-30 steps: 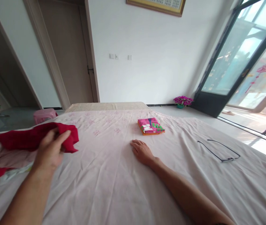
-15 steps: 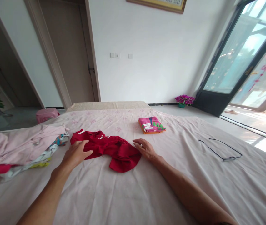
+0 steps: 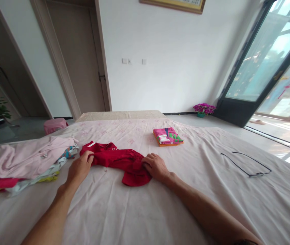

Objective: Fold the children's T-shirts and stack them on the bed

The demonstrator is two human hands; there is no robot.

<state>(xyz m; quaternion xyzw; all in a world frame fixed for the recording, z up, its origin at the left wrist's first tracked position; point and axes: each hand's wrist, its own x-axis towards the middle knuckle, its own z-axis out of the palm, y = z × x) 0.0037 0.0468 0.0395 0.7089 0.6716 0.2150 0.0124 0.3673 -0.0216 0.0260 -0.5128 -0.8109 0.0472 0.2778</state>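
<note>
So in the head view there's a crumpled red garment (image 3: pixel 114 158) lying on a pale sheet (image 3: pixel 104 211), right in front of the person. The left hand (image 3: pixel 81 166) has its left end pinched between thumb and fingers, and the right hand (image 3: pixel 156 166) grips the other end with curled fingers. A messy pile of clothes (image 3: pixel 29 158) sits just left of it. The folded pink clothes (image 3: pixel 167 136) lie beyond the right hand, and some glasses (image 3: pixel 258 174) rest well off to the right.
</note>
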